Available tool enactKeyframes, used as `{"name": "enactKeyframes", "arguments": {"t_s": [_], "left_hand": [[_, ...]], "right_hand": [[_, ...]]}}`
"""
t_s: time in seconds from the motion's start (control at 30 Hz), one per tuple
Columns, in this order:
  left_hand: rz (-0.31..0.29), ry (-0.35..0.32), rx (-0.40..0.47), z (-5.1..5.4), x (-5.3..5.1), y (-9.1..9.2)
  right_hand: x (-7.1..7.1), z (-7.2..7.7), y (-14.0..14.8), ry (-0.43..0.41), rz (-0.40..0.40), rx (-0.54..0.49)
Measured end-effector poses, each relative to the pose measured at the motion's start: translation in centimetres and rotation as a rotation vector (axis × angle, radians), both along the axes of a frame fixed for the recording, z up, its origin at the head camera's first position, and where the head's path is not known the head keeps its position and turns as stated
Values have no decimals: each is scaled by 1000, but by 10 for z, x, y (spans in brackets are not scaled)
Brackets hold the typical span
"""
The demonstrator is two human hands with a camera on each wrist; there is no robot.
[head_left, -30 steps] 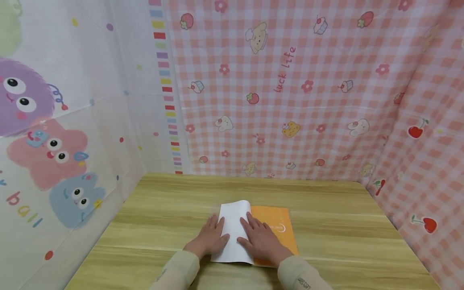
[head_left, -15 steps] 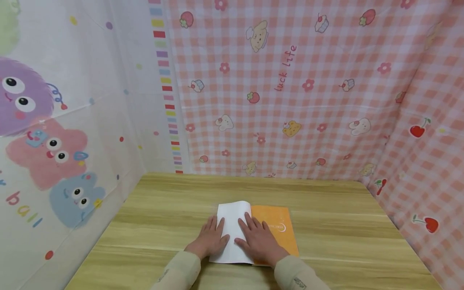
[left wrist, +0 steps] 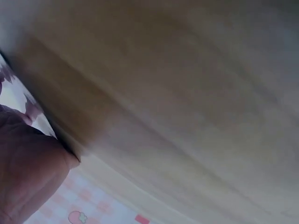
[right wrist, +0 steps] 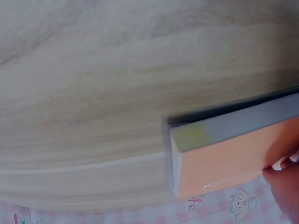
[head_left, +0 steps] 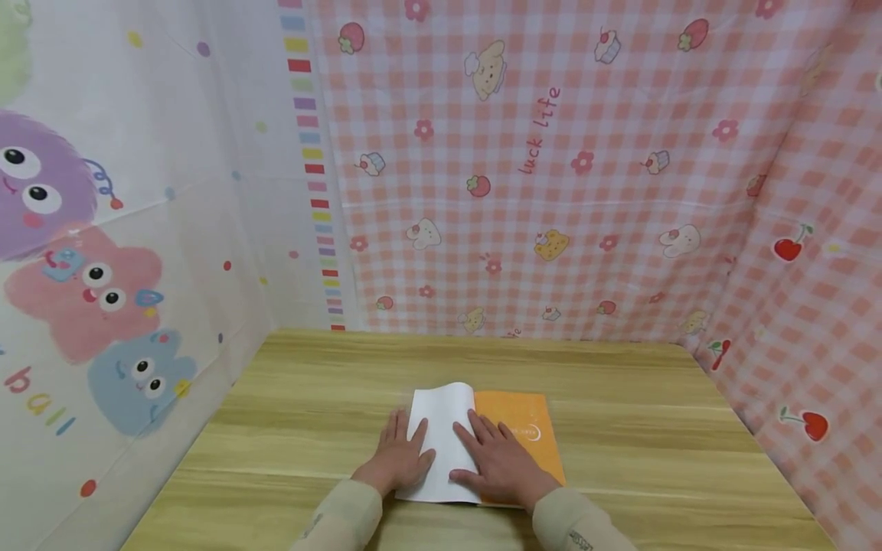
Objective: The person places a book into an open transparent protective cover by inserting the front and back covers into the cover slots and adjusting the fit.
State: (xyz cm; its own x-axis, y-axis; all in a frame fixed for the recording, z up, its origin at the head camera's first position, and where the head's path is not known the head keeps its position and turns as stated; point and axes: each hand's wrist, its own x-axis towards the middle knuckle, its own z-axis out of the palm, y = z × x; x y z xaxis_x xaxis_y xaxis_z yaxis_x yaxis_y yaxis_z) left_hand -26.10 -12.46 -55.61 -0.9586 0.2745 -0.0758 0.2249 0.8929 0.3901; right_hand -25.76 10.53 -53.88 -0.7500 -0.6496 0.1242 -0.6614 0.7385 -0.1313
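A book lies opened on the wooden table, with a white page (head_left: 444, 409) on the left and an orange page (head_left: 517, 405) bearing a small white print on the right. Across the white page's left edge rests my left hand (head_left: 398, 458), its fingers extended and spread. My right hand (head_left: 506, 463) lies over the fold, fingers straight, thumb on the white page and palm on the orange side. In the right wrist view the thick page block (right wrist: 243, 123) shows beneath the orange page, with fingers (right wrist: 285, 186) on it. The left wrist view shows only part of my left hand (left wrist: 28, 172) beside the book's edge.
The wooden table (head_left: 620, 413) extends around the book. Behind it hangs a pink checked cloth (head_left: 606, 92), which continues along the right side. On the left is a white cloth (head_left: 220, 191) with cartoon figures.
The white page's left edge has moved slightly left and the page lies a little wider. My left hand's fingers have shifted slightly left with it; my right hand stays over the fold.
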Motion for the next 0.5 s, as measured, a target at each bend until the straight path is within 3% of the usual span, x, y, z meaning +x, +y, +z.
{"name": "enactKeyframes", "arguments": {"t_s": [0.1, 0.27, 0.37, 0.5], "left_hand": [[8, -31, -2, 9, 2, 1], [18, -113, 10, 34, 8, 4], [10, -143, -4, 42, 9, 4], [2, -148, -10, 45, 9, 3]], "right_hand": [[-1, -3, -2, 21, -8, 14], [-4, -9, -6, 68, -23, 62], [-5, -12, -9, 95, -28, 84], [-4, -9, -13, 106, -28, 95]]}}
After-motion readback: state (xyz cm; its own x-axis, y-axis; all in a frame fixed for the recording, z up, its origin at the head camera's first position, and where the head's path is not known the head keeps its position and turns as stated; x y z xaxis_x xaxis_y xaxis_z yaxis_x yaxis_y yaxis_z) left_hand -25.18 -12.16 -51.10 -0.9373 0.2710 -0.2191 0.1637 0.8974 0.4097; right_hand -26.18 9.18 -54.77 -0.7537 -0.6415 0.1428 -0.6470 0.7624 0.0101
